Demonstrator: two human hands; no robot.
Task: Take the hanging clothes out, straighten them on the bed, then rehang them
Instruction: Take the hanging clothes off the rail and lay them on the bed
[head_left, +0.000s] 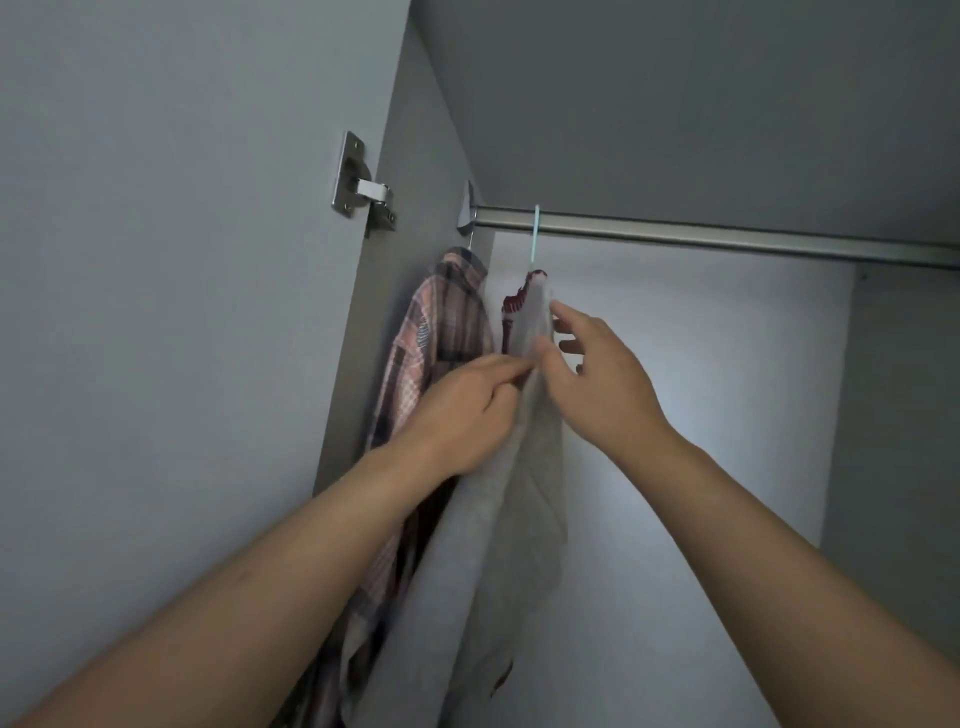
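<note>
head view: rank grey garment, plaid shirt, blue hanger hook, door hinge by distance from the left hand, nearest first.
1. grey garment: pinched by the left hand.
2. plaid shirt: just behind the hand, to its left.
3. blue hanger hook: above, on the rail.
4. door hinge: upper left, on the door.

Two garments on the rail (727, 236): one plaid shirt (436, 332), one grey garment (524, 467). One light-blue hanger hook (535, 231). One door hinge (361, 182). Two hands: left hand (462, 410), right hand (602, 379).
</note>
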